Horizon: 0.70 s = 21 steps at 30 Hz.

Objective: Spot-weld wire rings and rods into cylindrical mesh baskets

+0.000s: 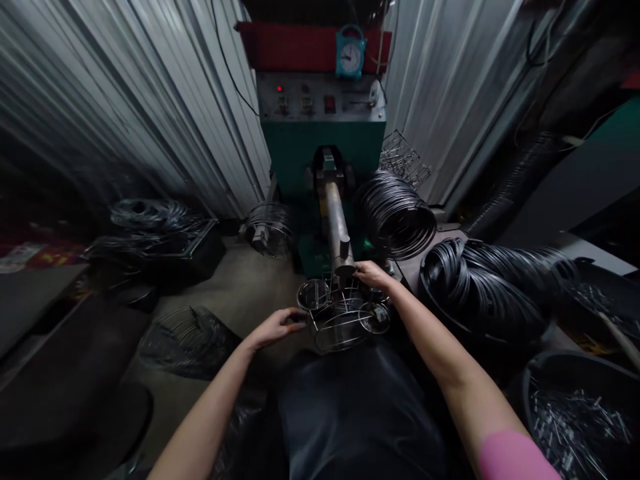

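A wire rack (336, 325) of bent metal rods, with round rings at its sides, sits under the machine's cylindrical arm (337, 217). At its left edge my left hand (281, 325) has thumb and fingers closed on the wire. My right hand (371, 275) reaches to the far right side of the rack, close beside the arm's blunt end. Its fingers are bent together, and their tips are partly hidden there, so what they pinch is unclear. Dark material (360, 407) covers my lap just below the rack.
Behind stands a green machine (285, 143) with switches, a lit red lamp and a blue clock (349, 53). Wire ring bundles (397, 213) hang beside it. At right are a tub of black wire coils (480, 287) and a bucket of short metal pieces (575, 420). Bagged wire parts (185, 340) lie left.
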Motion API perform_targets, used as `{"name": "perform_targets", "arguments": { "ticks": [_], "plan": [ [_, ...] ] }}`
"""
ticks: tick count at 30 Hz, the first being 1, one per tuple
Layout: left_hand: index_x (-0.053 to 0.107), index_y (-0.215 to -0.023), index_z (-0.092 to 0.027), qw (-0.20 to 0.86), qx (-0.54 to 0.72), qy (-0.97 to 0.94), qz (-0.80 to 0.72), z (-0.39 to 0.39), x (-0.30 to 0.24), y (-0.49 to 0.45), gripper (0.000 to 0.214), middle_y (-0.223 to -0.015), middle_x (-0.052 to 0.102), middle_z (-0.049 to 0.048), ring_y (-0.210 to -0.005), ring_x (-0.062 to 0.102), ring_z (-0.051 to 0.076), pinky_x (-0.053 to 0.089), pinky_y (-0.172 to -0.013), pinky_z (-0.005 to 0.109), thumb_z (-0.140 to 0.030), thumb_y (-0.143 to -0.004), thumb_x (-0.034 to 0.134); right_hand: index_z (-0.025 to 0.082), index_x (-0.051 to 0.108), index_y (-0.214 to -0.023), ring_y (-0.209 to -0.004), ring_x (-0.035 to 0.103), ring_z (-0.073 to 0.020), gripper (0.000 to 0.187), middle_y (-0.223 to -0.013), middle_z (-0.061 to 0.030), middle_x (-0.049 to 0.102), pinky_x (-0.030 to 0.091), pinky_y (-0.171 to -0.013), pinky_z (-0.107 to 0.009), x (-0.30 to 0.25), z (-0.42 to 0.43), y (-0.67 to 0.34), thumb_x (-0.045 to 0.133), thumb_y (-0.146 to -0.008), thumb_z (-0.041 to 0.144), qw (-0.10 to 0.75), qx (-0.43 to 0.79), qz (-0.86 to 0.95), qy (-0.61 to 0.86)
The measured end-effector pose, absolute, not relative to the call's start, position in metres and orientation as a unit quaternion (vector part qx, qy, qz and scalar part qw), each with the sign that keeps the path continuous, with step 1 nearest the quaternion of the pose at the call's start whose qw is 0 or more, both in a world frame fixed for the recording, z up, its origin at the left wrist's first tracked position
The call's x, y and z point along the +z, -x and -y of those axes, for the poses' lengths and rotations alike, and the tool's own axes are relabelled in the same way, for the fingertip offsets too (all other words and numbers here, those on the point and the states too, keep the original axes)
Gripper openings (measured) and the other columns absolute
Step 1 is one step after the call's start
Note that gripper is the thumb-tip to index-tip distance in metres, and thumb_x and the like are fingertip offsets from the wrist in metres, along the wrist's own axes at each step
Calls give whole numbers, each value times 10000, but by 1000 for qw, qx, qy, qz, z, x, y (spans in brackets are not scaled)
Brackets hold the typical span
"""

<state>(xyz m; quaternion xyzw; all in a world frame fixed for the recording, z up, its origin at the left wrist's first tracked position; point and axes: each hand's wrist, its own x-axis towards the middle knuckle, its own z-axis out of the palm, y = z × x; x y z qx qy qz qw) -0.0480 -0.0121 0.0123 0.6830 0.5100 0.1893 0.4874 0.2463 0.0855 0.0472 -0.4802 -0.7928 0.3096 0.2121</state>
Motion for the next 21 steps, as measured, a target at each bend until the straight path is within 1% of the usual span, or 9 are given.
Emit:
{"name": "perform_targets", "arguments": {
  "ticks": [3, 6, 10, 13, 15, 17, 19, 21],
  "plan": [
    [643, -917, -162, 486, 260, -655, -516, 23, -6, 36, 398, -944, 694, 64, -895, 624, 206, 472, -862, 339, -479, -681, 595, 137, 653, -766, -670, 506, -138, 259, -669, 10, 598, 370, -634, -224, 48, -75, -244, 546, -792, 371, 222, 335, 781, 477],
    [635, -851, -167, 465, 302, -659, -508, 32, -6, 29, 336, -870, 685, 55, -857, 621, 200, 473, -840, 339, -460, -696, 580, 142, 638, -740, -656, 485, -131, 283, -645, 20, 572, 366, -631, -227, 56, -59, -246, 555, -775, 410, 211, 342, 780, 479],
    [645, -838, -189, 415, 256, -747, -452, 65, 32, 42, 261, -845, 658, 54, -819, 595, 182, 467, -797, 310, -411, -751, 539, 152, 603, -710, -628, 453, -119, 319, -628, 25, 528, 355, -609, -228, 66, -32, -247, 515, -770, 453, 203, 357, 780, 471],
    [664, -879, -218, 375, 192, -801, -424, 108, 75, 69, 248, -863, 642, 63, -838, 568, 187, 442, -802, 298, -375, -787, 497, 160, 573, -692, -626, 456, -127, 347, -629, 17, 516, 355, -597, -236, 64, -10, -239, 486, -759, 489, 227, 373, 764, 474],
    [667, -898, -231, 361, 173, -793, -459, 138, 97, 94, 245, -883, 640, 64, -848, 559, 193, 427, -816, 299, -359, -794, 486, 164, 561, -679, -634, 469, -135, 364, -636, 9, 525, 363, -600, -241, 59, 2, -229, 483, -746, 513, 252, 381, 746, 485],
    [665, -909, -233, 343, 164, -764, -521, 162, 104, 122, 240, -904, 641, 58, -874, 557, 200, 412, -842, 300, -351, -792, 491, 163, 565, -681, -638, 486, -141, 383, -647, -1, 544, 375, -596, -243, 54, 13, -217, 495, -729, 536, 266, 400, 723, 497],
    [664, -894, -223, 314, 157, -723, -595, 181, 94, 155, 222, -899, 644, 46, -886, 559, 200, 400, -856, 290, -342, -785, 512, 156, 581, -696, -634, 507, -147, 400, -654, -11, 563, 390, -580, -242, 50, 21, -203, 518, -711, 551, 258, 429, 701, 508],
    [661, -862, -210, 286, 152, -669, -669, 195, 71, 188, 171, -879, 650, 29, -867, 567, 185, 394, -845, 266, -295, -767, 546, 149, 598, -715, -630, 529, -155, 412, -660, -21, 586, 406, -565, -242, 50, 28, -190, 539, -698, 556, 245, 453, 687, 513]
  ]
}}
